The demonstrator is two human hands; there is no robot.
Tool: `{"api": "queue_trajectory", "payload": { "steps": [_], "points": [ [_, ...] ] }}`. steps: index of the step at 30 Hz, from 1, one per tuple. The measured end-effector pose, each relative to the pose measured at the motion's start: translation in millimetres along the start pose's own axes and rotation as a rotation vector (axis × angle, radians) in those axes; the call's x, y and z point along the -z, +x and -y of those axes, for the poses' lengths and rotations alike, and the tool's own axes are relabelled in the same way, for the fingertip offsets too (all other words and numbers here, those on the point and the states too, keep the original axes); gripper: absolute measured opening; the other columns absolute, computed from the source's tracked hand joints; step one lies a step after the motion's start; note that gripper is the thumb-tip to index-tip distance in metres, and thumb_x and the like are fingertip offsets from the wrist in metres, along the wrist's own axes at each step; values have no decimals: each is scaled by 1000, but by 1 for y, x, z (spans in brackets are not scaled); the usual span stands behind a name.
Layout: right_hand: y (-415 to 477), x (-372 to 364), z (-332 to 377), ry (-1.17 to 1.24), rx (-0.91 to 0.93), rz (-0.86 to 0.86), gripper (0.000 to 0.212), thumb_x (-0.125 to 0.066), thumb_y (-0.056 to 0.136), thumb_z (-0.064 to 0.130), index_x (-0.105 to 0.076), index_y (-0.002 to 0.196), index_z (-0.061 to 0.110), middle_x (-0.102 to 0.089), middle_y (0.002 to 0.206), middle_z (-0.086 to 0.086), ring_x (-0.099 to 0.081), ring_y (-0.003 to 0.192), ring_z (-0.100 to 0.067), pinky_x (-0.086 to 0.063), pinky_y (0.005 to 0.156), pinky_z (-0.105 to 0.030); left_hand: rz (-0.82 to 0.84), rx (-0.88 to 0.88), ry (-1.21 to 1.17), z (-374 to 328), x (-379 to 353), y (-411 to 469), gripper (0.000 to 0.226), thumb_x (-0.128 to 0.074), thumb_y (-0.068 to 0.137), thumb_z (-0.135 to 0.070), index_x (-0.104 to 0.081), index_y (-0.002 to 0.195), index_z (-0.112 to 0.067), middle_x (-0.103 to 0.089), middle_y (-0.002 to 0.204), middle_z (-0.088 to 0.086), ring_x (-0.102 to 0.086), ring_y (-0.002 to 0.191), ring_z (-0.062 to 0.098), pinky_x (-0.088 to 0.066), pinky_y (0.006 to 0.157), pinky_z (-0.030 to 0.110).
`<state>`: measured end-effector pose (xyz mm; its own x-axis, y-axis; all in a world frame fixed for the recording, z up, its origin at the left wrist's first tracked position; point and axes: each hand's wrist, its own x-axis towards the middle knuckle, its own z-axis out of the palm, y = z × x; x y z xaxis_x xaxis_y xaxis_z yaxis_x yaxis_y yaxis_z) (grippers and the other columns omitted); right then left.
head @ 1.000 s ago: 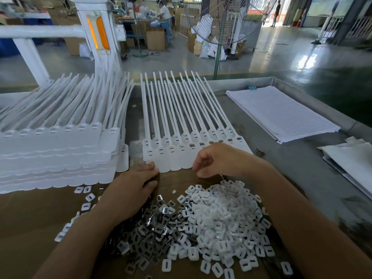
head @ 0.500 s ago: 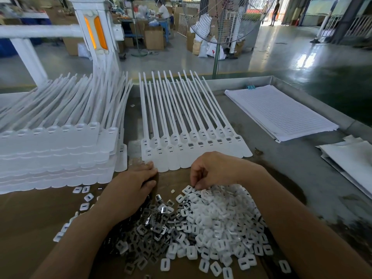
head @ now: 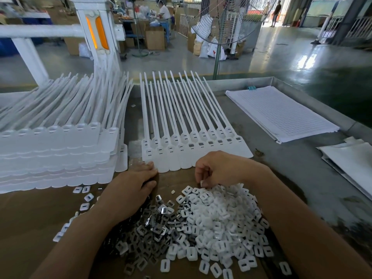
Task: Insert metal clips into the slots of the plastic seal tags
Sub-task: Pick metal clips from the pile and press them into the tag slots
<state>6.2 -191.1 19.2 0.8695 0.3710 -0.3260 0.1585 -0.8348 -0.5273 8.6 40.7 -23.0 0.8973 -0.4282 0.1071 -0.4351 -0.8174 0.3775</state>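
Two hands work at the clip pile (head: 211, 224) on the cardboard sheet (head: 30, 228). The right hand (head: 223, 170) has its fingers curled down at the pile's far edge, apparently pinching one clip (head: 202, 182); the left hand (head: 128, 190) lies flat and relaxed, fingertips touching the near edge of the leftmost tag. The strip of seal tags (head: 193, 156) lies just beyond the right-hand pinch, straps running away from the person and slots (head: 190, 145) at the near end, so the right hand is nearer to most of them. The rimmed metal tray table (head: 302, 97) also holds stacked tag strips (head: 56, 156) on the left and gridded paper (head: 281, 113) on the right.

Glossy grey factory floor (head: 281, 57), standing fan (head: 219, 21), cardboard boxes (head: 155, 38) beyond
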Motion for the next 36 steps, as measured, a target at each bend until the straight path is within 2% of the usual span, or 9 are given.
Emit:
{"api": "queue_trajectory", "payload": {
  "steps": [3,6,11,14,20,25,28,33,36],
  "points": [
    [1,3,-4,46,2,-5,23,-69,80,12,-58,71,30,-59,74,9,-54,66,-5,-49,67,-25,-3,3,-6,0,0,1,42,-44,94,-27,-40,136,-27,-27,147,-13,-21,136,3,-14,110,21],
    [2,4,-9,179,-10,-102,15,-69,80,12,-61,75,24,-65,78,0,-58,69,-8,-50,73,-29,-3,-1,-9,1,0,1,42,-44,94,-27,-40,136,-27,-26,147,-13,-20,136,2,-14,109,19],
    [10,7,-13,330,-42,-339,15,-64,84,9,-62,83,24,-66,80,3,-62,70,-7,-49,69,-20,-6,-2,-5,2,-1,1,42,-44,94,-28,-40,136,-29,-26,148,-15,-20,136,2,-14,109,19],
    [20,8,-14,320,-72,-388,11,-63,85,8,-63,86,19,-64,77,6,-61,66,-3,-47,62,-12,-9,-7,-4,2,-2,2,42,-44,94,-28,-40,136,-29,-26,147,-15,-22,136,1,-14,108,17],
    [43,12,-14,244,-122,-462,7,-61,86,9,-63,86,16,-65,88,0,-59,82,-12,-49,80,-26,-11,-12,-14,2,-2,1,41,-43,94,-29,-40,136,-29,-24,148,-15,-21,136,1,-13,107,15],
    [60,16,-10,197,-104,-526,13,-59,87,10,-68,96,10,-66,99,0,-56,84,-8,-40,76,-21,-14,-11,-20,0,-1,0,42,-43,94,-29,-39,136,-31,-23,148,-17,-21,136,1,-16,110,20],
    [66,13,-11,189,-132,-523,14,-58,89,13,-69,97,12,-66,101,2,-50,73,1,-37,70,-18,-22,-15,-18,0,-2,0,43,-44,94,-29,-38,136,-30,-24,148,-16,-22,136,1,-16,110,19],
    [70,10,-15,149,-173,-510,12,-58,88,14,-70,92,14,-67,103,1,-51,80,-5,-38,73,-21,-23,-33,-12,0,-2,-1,41,-43,94,-28,-40,135,-30,-25,148,-14,-23,136,3,-17,109,19],
    [71,10,-16,134,-158,-503,12,-59,87,11,-66,82,18,-65,97,4,-51,82,-6,-39,74,-22,-24,-28,-19,-1,-2,-1,41,-44,94,-28,-40,135,-29,-26,148,-14,-24,135,2,-17,109,18]
  ]
}}
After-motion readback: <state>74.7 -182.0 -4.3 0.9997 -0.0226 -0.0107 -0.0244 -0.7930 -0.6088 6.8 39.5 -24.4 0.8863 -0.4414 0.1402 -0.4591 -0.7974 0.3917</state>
